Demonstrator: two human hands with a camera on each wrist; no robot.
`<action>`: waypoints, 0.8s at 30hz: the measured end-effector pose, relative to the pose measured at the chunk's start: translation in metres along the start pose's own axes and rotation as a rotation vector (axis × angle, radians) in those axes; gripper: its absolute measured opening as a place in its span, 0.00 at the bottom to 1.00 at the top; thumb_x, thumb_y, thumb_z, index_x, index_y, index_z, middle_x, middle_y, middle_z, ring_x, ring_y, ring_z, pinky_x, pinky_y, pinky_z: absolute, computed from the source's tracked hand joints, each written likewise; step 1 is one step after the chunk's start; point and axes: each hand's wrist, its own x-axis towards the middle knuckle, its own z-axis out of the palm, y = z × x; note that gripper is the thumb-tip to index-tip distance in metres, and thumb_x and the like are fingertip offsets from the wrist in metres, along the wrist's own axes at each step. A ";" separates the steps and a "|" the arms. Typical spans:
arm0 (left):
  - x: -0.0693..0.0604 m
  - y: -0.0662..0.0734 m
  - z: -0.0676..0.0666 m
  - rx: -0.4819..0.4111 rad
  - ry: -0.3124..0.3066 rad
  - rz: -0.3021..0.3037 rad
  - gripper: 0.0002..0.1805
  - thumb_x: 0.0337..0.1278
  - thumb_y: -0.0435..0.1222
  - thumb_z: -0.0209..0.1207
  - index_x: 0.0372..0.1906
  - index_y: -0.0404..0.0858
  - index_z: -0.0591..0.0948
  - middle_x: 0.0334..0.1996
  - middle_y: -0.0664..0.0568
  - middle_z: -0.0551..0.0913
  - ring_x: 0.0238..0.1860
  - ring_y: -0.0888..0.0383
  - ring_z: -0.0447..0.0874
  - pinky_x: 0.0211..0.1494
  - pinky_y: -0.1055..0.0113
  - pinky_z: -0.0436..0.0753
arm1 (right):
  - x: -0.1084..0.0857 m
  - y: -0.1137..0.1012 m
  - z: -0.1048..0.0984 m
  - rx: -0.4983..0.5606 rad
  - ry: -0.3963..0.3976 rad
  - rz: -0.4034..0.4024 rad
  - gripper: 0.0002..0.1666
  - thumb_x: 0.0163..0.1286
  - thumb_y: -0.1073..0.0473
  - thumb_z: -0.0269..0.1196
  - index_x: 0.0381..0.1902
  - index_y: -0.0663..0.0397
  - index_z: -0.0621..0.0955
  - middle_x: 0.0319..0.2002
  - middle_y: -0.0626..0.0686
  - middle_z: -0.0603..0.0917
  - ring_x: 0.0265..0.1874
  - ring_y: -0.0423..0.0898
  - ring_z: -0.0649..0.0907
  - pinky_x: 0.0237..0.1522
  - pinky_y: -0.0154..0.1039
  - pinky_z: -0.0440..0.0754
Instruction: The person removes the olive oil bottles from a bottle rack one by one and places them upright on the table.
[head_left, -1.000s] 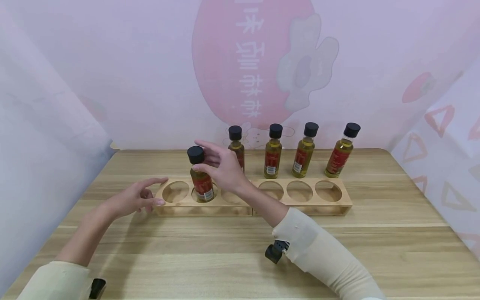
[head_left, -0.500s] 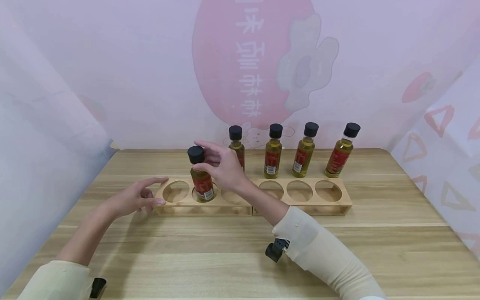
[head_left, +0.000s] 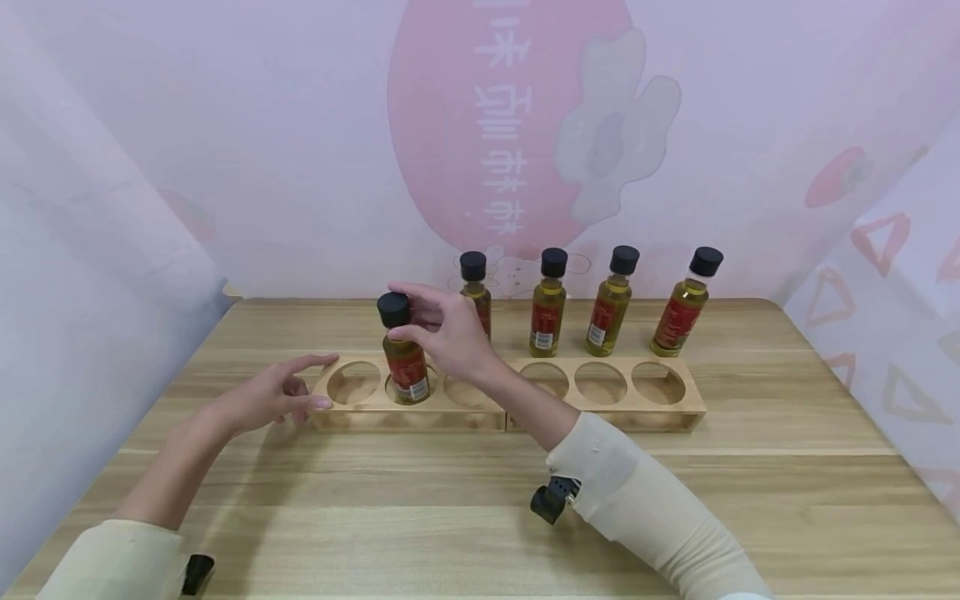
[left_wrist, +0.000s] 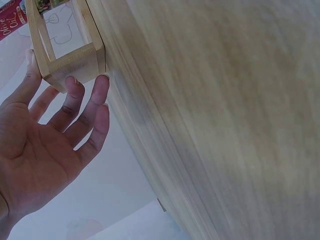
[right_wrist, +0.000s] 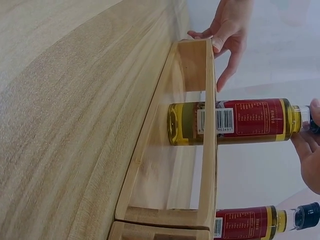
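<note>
A long wooden bottle rack (head_left: 476, 421) with round holes lies across the table. My right hand (head_left: 453, 333) holds an olive oil bottle (head_left: 406, 367) by its neck, thumb and fingers just under the black cap. This bottle stands through the second hole from the left; in the right wrist view its base (right_wrist: 177, 124) is below the rack's top board, and I cannot tell if it touches the bottom board. At the rack's left end, my left hand (head_left: 258, 400) grips the corners between thumb and index finger; its other fingers (left_wrist: 82, 120) curve loosely beside the end.
Behind the rack stand several similar bottles: one partly hidden by my right hand (head_left: 481, 304), then one near the middle (head_left: 546, 317), another to its right (head_left: 609, 312) and a slightly leaning one (head_left: 680, 317) at far right. A printed curtain (head_left: 300, 150) hangs behind the wooden table (head_left: 375, 517).
</note>
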 end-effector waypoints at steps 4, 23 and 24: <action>0.000 0.001 0.000 0.005 -0.001 -0.003 0.43 0.69 0.36 0.66 0.80 0.29 0.56 0.23 0.43 0.79 0.25 0.52 0.79 0.25 0.63 0.74 | 0.000 -0.001 -0.001 -0.007 0.001 -0.003 0.33 0.64 0.71 0.71 0.68 0.64 0.78 0.55 0.66 0.86 0.51 0.54 0.89 0.52 0.36 0.84; -0.002 0.004 0.000 0.022 0.002 -0.017 0.43 0.70 0.36 0.66 0.80 0.29 0.56 0.23 0.43 0.80 0.26 0.51 0.80 0.25 0.63 0.75 | 0.000 -0.004 -0.001 -0.003 0.000 0.011 0.32 0.64 0.71 0.72 0.67 0.63 0.79 0.56 0.65 0.86 0.51 0.54 0.89 0.52 0.36 0.84; -0.002 0.004 0.000 0.021 0.003 -0.019 0.43 0.70 0.37 0.66 0.80 0.29 0.56 0.23 0.43 0.80 0.26 0.51 0.80 0.25 0.63 0.74 | 0.000 -0.004 -0.001 -0.003 0.000 0.010 0.32 0.64 0.71 0.72 0.67 0.63 0.79 0.56 0.65 0.86 0.51 0.54 0.89 0.52 0.36 0.84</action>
